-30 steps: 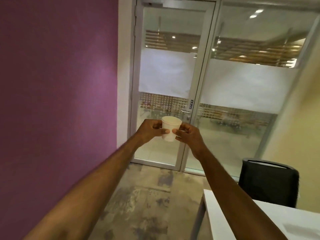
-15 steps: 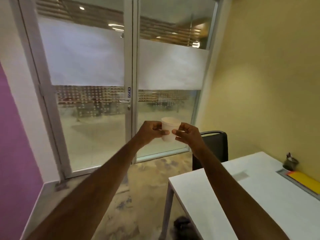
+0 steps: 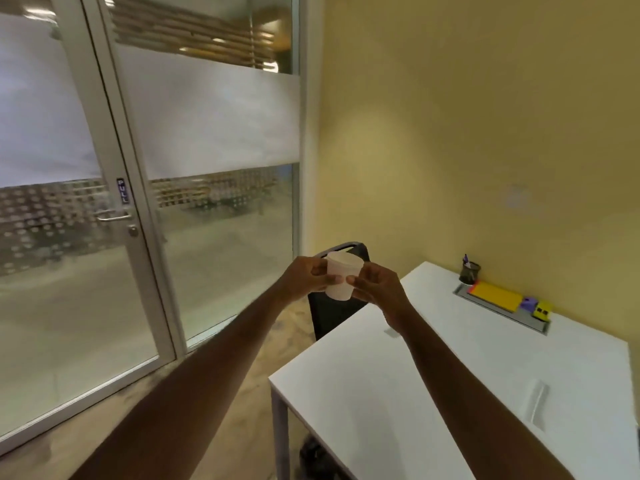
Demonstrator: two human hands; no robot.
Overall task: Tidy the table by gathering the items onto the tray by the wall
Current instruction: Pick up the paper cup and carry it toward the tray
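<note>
Since half a second ago the view has swung on to the right: the purple wall has dropped out at 9 o'clock, the yellow wall (image 3: 485, 133) now fills the 1 to 3 o'clock part, and far more of the white bench (image 3: 433, 375) shows at 4 to 5 o'clock. Both arms keep the same reach and the same hold.

A small white paper cup (image 3: 343, 277) sits upright in the air near the centre of the view, held from both sides. On the left hand (image 3: 306, 280) the fingers (image 3: 320, 271) are curled and pressed against the cup's 9 o'clock side. On the right hand (image 3: 379, 289) the fingers (image 3: 351, 279) pinch its 3 o'clock side, the fingertips of the two hands nearly meeting across the front of the cup. The open rim stands clear above the fingers and the base shows below them.

The cup hangs off the bench, above its far left corner and in front of a black chair (image 3: 334, 310) pushed in at that end. At 3 o'clock, against the yellow wall, a grey tray (image 3: 465, 295) lies on the bench with a yellow pad (image 3: 497, 296), a small purple thing (image 3: 528, 304) and a small yellow thing (image 3: 542, 310) on it. A dark pen pot (image 3: 470, 273) stands just at the tray's far end. A glass door (image 3: 62, 237) with a "PULL" label (image 3: 122, 191) fills the 9 to 11 o'clock side.
</note>
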